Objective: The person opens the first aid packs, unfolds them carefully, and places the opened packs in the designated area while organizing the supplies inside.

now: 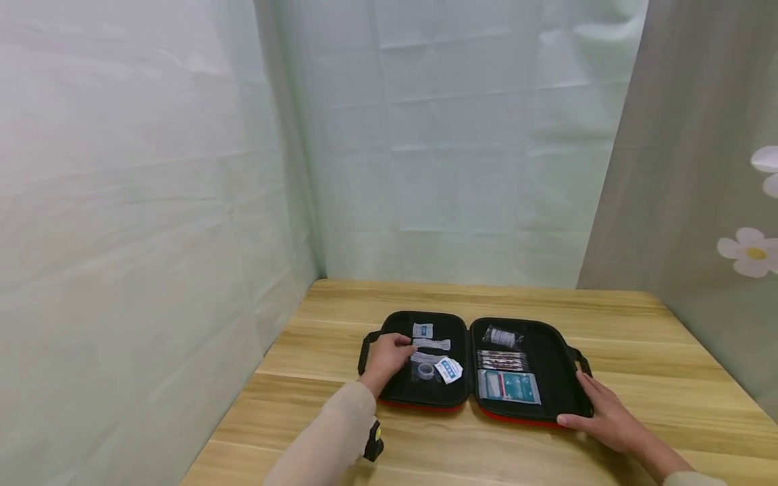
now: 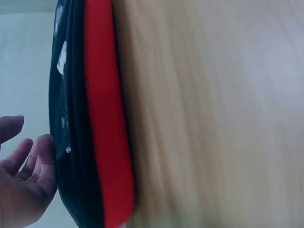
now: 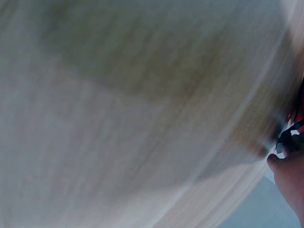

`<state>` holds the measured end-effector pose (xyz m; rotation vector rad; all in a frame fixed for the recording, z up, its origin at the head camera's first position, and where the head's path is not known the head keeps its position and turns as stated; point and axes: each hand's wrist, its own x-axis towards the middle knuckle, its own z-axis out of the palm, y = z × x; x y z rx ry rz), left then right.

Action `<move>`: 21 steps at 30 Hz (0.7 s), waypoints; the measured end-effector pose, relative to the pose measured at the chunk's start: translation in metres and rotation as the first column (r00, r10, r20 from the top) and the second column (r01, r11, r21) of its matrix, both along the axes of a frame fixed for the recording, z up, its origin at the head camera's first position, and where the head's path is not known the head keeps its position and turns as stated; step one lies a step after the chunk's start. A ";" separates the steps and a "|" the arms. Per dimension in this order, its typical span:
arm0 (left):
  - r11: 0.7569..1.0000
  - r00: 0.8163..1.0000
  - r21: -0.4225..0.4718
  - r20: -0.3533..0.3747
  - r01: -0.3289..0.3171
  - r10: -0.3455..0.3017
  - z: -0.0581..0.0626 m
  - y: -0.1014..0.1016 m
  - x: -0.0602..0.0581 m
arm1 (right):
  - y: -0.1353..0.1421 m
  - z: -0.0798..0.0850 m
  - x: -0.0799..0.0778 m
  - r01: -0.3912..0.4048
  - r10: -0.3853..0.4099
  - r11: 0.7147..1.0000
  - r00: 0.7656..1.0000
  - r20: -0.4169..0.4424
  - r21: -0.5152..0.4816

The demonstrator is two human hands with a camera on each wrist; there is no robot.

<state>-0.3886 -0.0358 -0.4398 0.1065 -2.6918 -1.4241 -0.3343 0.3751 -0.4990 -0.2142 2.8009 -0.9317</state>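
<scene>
A black-lined case with a red shell (image 2: 107, 118), apparently a first-aid kit, lies open flat on a wooden table. My left hand (image 1: 387, 358) is over its left half (image 1: 398, 393), fingertips beside a clear-wrapped packet (image 1: 431, 344). The left wrist view shows thumb and loosely bent fingers apart, nothing visible between them. Near them lie a small white-blue packet (image 1: 422, 330), a tape roll (image 1: 425, 370) and a tilted white-blue packet (image 1: 449, 370). My right hand (image 1: 608, 415) rests spread at the right half's (image 1: 550, 351) front corner, beside the handle (image 1: 581, 361); its lower fingers are hidden.
The right half holds a wrapped white roll (image 1: 503, 337), a row of thin wrapped sticks (image 1: 503, 361) and a teal-white packet (image 1: 509, 387). Bare wooden tabletop (image 1: 486, 452) surrounds the case. Pale curtains (image 1: 462, 169) stand behind and at the sides.
</scene>
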 end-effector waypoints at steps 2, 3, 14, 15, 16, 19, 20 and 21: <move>1.000 1.000 0.006 -0.003 0.018 -0.018 0.001 0.006 0.001 | 0.000 0.001 0.000 0.000 0.000 1.000 1.000 0.000 -0.002; 1.000 1.000 0.008 -0.005 0.027 -0.027 0.002 0.010 0.001 | 0.000 0.001 0.000 0.000 0.000 1.000 1.000 0.000 -0.004; 0.998 0.997 -0.013 0.049 0.062 -0.062 -0.002 0.033 0.000 | 0.000 -0.001 0.000 0.005 -0.005 1.000 1.000 0.008 -0.010; 0.998 0.996 -0.007 0.056 0.064 -0.063 -0.003 0.034 -0.001 | 0.000 -0.001 0.000 0.005 -0.005 1.000 1.000 0.004 -0.010; 0.998 0.996 -0.003 0.060 0.066 -0.066 -0.003 0.035 -0.001 | 0.000 -0.001 0.000 0.005 -0.005 1.000 1.000 0.002 -0.009; 0.998 0.995 -0.001 0.070 0.066 -0.065 -0.005 0.038 -0.002 | 0.000 -0.002 0.000 0.003 -0.003 1.000 1.000 -0.005 -0.008; 0.998 0.995 -0.002 0.072 0.065 -0.065 -0.006 0.038 -0.003 | 0.000 -0.002 0.000 0.002 -0.002 1.000 1.000 -0.007 -0.008; 0.998 0.995 -0.005 0.072 0.065 -0.064 -0.007 0.039 -0.003 | 0.001 -0.002 0.000 0.001 -0.001 1.000 1.000 -0.009 -0.007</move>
